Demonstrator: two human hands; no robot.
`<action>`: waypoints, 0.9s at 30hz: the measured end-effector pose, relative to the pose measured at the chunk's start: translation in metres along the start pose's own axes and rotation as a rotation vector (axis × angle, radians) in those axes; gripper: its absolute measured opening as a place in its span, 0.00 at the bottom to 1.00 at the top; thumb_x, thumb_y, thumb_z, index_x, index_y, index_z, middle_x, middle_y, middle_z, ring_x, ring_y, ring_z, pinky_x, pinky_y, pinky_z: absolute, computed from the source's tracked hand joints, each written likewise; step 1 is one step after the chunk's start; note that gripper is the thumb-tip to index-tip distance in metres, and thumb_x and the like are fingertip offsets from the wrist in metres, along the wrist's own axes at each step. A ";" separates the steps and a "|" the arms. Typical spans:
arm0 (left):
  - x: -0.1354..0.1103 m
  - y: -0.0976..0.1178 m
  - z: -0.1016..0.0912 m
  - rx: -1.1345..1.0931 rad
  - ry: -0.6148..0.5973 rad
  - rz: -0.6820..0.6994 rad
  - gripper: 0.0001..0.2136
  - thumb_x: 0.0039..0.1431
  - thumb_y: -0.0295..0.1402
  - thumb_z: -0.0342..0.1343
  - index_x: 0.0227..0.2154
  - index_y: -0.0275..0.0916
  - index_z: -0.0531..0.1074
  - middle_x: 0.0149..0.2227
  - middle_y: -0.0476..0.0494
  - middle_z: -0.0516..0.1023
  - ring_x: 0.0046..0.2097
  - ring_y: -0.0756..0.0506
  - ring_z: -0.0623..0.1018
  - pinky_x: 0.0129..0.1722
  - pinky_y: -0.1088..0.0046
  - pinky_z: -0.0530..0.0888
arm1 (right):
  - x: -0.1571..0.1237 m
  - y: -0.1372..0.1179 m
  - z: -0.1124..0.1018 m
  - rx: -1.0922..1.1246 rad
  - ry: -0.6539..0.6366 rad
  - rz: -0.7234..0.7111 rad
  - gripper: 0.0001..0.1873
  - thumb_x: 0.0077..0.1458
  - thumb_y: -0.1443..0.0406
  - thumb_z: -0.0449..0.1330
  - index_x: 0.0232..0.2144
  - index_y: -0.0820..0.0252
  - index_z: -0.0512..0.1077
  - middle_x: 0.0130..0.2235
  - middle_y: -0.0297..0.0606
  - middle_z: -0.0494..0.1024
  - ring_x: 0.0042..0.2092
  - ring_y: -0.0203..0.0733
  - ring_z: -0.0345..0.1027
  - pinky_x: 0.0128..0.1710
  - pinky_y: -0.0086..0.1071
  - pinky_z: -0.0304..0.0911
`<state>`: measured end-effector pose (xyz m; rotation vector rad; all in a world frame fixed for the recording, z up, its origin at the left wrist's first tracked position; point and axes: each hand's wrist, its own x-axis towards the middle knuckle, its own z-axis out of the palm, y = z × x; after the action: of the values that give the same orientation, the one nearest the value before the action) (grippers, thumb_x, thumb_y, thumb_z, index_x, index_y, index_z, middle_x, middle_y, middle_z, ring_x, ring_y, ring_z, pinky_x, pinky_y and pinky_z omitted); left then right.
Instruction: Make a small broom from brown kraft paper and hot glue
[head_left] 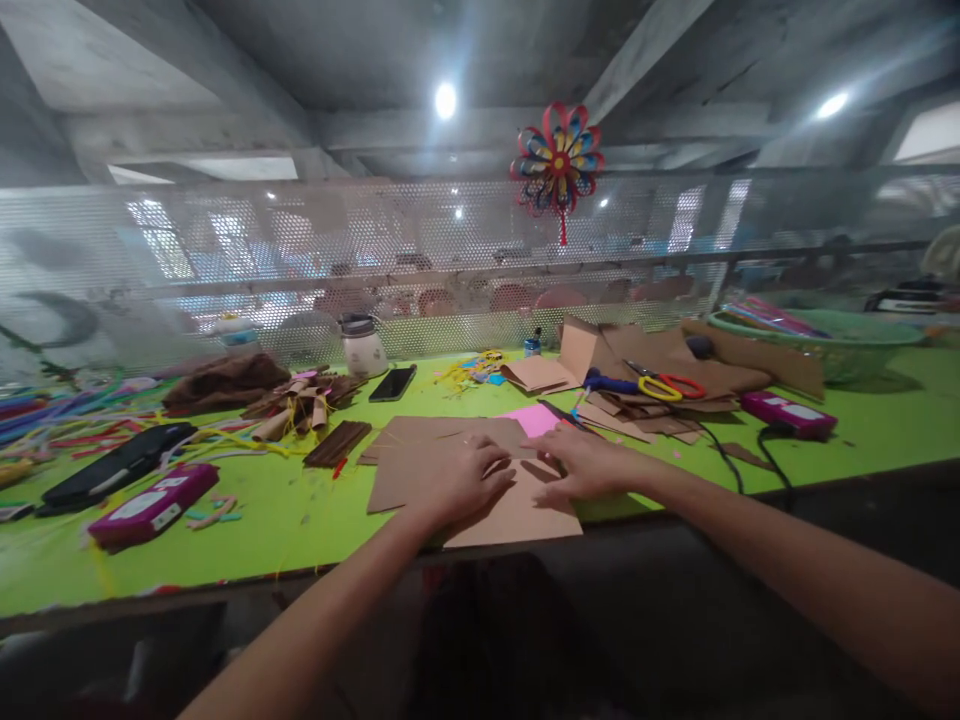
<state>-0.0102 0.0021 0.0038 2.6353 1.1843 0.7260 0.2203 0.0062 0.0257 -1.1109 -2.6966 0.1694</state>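
Note:
A sheet of brown craft paper [517, 515] lies at the table's front edge under both hands. My left hand [472, 475] rests on its left part, palm down, with the fingers stretched and slightly bent. My right hand [585, 460] reaches in from the right, its fingers apart and touching the sheet's right side. More brown paper [409, 455] lies flat beneath and to the left. Just beyond the fingers, a pink sheet [534, 418] shows in part. Neither hand visibly grips anything.
On the green table [300, 530] lie scissors [664, 385], a glue gun [611, 382], stacked cardboard [630, 350], a phone [392, 384], purple boxes [154, 505] and rolled paper strips [300, 405]. A green basket [847, 350] stands right. A perforated screen [420, 240] rises behind.

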 end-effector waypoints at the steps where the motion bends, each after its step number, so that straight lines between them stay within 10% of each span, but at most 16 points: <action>1: 0.000 -0.001 0.000 -0.004 0.003 -0.002 0.14 0.63 0.39 0.47 0.41 0.38 0.74 0.41 0.40 0.72 0.46 0.43 0.70 0.47 0.66 0.68 | 0.005 -0.003 -0.002 -0.018 -0.066 0.001 0.43 0.45 0.45 0.61 0.59 0.61 0.62 0.49 0.50 0.72 0.49 0.54 0.64 0.47 0.42 0.60; 5: 0.000 -0.003 0.002 0.019 -0.005 0.005 0.14 0.64 0.40 0.47 0.41 0.38 0.74 0.42 0.40 0.71 0.46 0.43 0.70 0.48 0.66 0.68 | 0.026 -0.004 -0.009 -0.047 -0.219 0.057 0.48 0.38 0.43 0.64 0.57 0.61 0.63 0.47 0.50 0.72 0.48 0.55 0.65 0.42 0.39 0.61; 14: -0.003 0.006 0.003 0.186 0.011 -0.006 0.13 0.63 0.40 0.47 0.38 0.38 0.73 0.40 0.41 0.69 0.45 0.42 0.69 0.48 0.62 0.66 | 0.053 0.006 -0.019 0.123 -0.408 0.166 0.26 0.33 0.49 0.69 0.29 0.63 0.73 0.27 0.33 0.72 0.30 0.40 0.64 0.27 0.29 0.55; 21: -0.004 0.000 0.001 0.113 0.078 -0.092 0.14 0.62 0.40 0.47 0.38 0.37 0.73 0.39 0.40 0.70 0.43 0.42 0.71 0.45 0.63 0.69 | 0.045 0.010 -0.015 0.304 -0.311 0.185 0.16 0.37 0.58 0.68 0.20 0.60 0.65 0.19 0.26 0.60 0.25 0.33 0.56 0.24 0.28 0.47; 27: 0.000 -0.016 0.001 -0.092 0.304 -0.296 0.17 0.63 0.41 0.45 0.43 0.37 0.73 0.41 0.38 0.75 0.44 0.41 0.74 0.44 0.63 0.70 | 0.021 0.039 -0.048 0.631 -0.084 0.290 0.14 0.41 0.59 0.65 0.28 0.62 0.68 0.26 0.32 0.70 0.29 0.36 0.64 0.26 0.28 0.58</action>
<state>-0.0199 0.0130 -0.0022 2.2600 1.5344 1.1148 0.2439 0.0495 0.0679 -1.2730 -2.2533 1.0463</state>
